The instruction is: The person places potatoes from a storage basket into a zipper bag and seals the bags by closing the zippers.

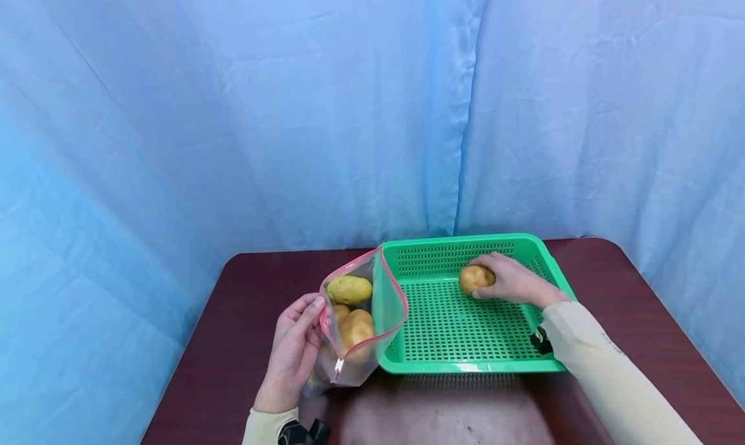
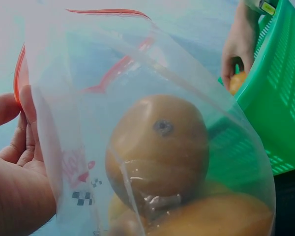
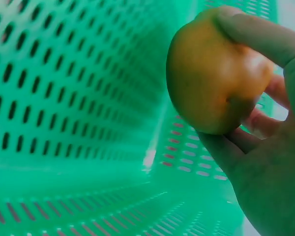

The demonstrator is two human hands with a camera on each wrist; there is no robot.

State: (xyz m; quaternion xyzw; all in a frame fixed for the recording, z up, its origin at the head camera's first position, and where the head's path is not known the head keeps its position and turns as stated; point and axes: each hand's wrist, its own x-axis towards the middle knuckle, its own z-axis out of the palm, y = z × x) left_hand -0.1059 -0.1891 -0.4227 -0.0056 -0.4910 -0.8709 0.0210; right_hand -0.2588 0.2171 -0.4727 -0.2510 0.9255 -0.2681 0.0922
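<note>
My left hand (image 1: 295, 349) pinches the pink-edged rim of a clear zip bag (image 1: 388, 306) between thumb and fingers, and the bag's mouth gapes upward. Inside it lie several potatoes (image 1: 356, 328), one of them yellower (image 1: 350, 290) near the top. The left wrist view shows a potato (image 2: 157, 147) with a dark spot through the plastic. Over in the green basket (image 1: 465, 367), my right hand (image 1: 512, 281) grips a round potato (image 1: 476, 280), thumb on one side and fingers on the other. In the right wrist view this potato (image 3: 216, 78) is near the perforated basket wall.
The basket stands on a dark brown table (image 1: 244, 315), right beside the bag, its floor and walls full of slots. Blue curtains (image 1: 349, 108) hang behind the table and at its sides. A black wrist device (image 1: 541, 340) sits by the right cuff.
</note>
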